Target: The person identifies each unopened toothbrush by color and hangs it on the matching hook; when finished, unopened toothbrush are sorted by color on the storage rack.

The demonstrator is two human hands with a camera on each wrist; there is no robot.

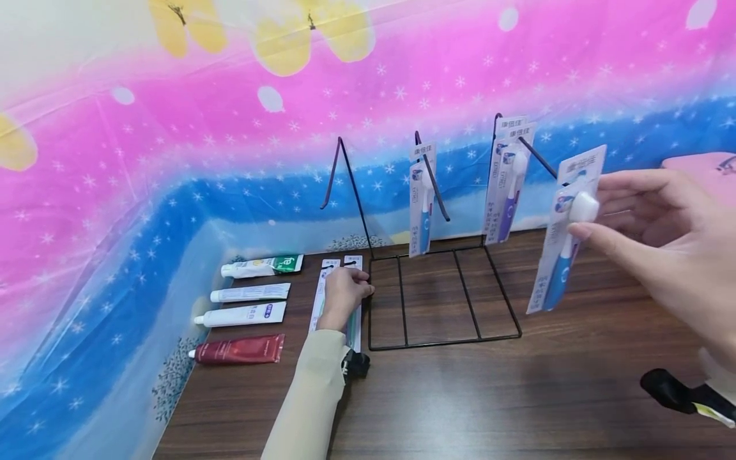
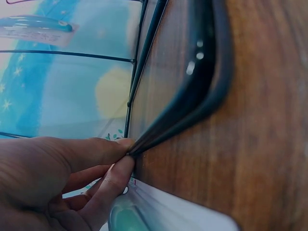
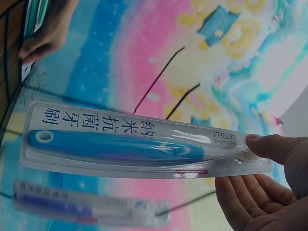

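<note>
In my right hand [image 1: 669, 233] I hold a blue packaged toothbrush [image 1: 556, 275], gripping its head end between thumb and fingers. Its card's upper part is right by the tip of the rack's right hook [image 1: 539, 158]. My left hand [image 1: 343, 295] pinches the base wire of the black wire rack [image 1: 467, 295] at its left side, as the left wrist view shows up close. Another blue packaged toothbrush [image 1: 424, 220] hangs on the middle hook, and purple packaged toothbrushes [image 1: 508, 207] hang on the right one. The left hook [image 1: 330, 176] carries nothing.
Two packaged toothbrushes [image 1: 317, 300] lie on the wooden table [image 1: 437, 402], partly under my left hand. Further left, several toothpaste tubes lie in a column, among them a green-and-white tube [image 1: 261, 266] and a red tube [image 1: 238, 350]. A patterned cloth [image 1: 241, 140] covers the wall behind.
</note>
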